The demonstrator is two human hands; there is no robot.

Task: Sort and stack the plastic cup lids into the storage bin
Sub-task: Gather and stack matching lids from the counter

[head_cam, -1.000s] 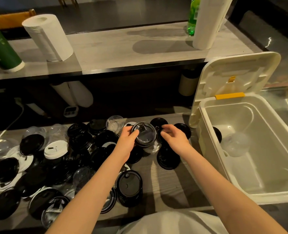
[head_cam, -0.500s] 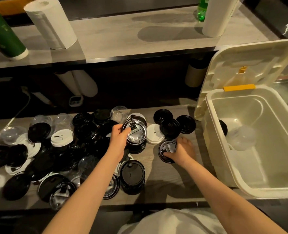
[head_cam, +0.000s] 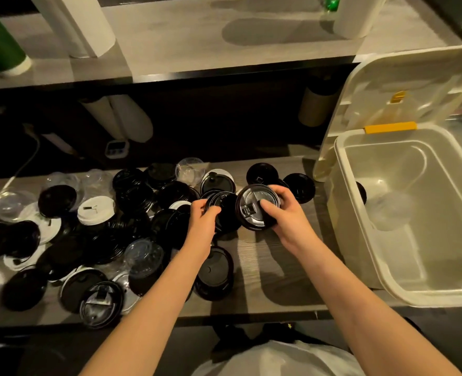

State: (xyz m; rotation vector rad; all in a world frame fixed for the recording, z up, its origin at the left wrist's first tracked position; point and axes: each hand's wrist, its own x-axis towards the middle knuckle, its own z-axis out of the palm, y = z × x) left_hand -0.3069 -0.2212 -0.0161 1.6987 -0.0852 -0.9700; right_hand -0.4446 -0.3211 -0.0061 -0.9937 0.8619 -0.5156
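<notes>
Lids [head_cam: 94, 240] lie scattered over the table [head_cam: 273, 270], mostly left of the bin [head_cam: 360, 256]; few are inside it. We hold a black lid [head_cam: 252, 206] in the right hand [head_cam: 284, 213], grip closed on its rim. Our left hand [head_cam: 204, 217] pinches another lid [head_cam: 219, 200] at the pile. We judge gathering under way; next, nest matching lids and carry them to the bin.

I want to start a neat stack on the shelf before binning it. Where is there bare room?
Bare wood lies between the right forearm, the storage bin and the black lid at the front edge. The bin's near floor is also bare. Left of the left hand, the lid pile crowds the shelf.
</notes>
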